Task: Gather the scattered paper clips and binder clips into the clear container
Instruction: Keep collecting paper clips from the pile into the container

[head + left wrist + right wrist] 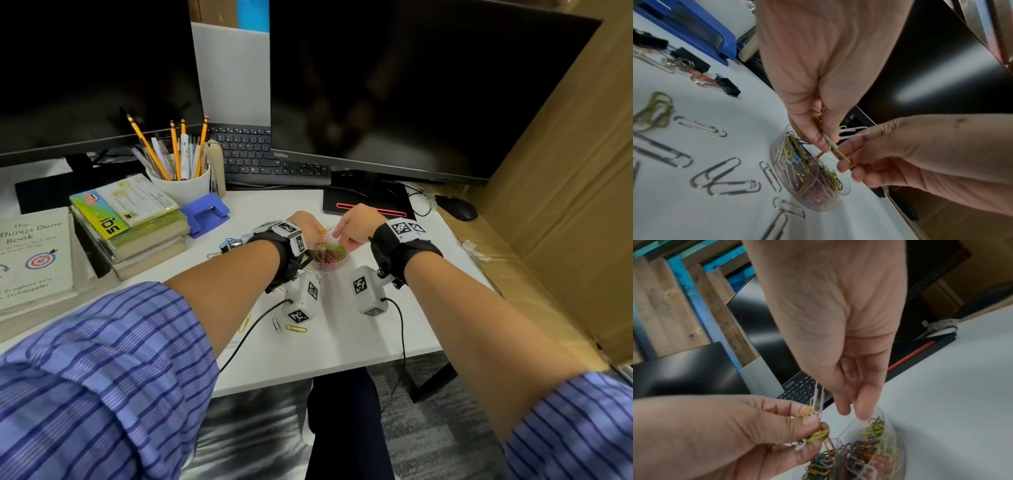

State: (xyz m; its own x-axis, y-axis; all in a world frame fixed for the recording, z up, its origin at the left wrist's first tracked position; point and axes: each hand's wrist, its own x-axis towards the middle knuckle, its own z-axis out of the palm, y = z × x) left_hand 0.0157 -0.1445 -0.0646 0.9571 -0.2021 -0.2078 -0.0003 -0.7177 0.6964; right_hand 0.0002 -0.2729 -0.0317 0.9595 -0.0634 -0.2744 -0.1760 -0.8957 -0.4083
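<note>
The clear container (331,263), nearly full of coloured paper clips, stands on the white desk (359,335) under both hands. My left hand (823,143) hovers over its rim (777,146) and pinches a small bunch of yellow, white and orange clips (818,435). My right hand (818,386) pinches a pale paper clip (854,132) just above the bunch, its other fingers pointing down at the container (879,449). Loose silver paper clips (701,126) lie to the left. Black binder clips (728,86) lie farther left. More clips (296,329) lie nearer me.
A blue hole punch (205,212), stacked books (137,226) and a white pencil cup (183,186) stand to the left. Behind are a keyboard (263,157), a monitor base (366,202) and a mouse (457,207). Cardboard (565,205) walls the right side.
</note>
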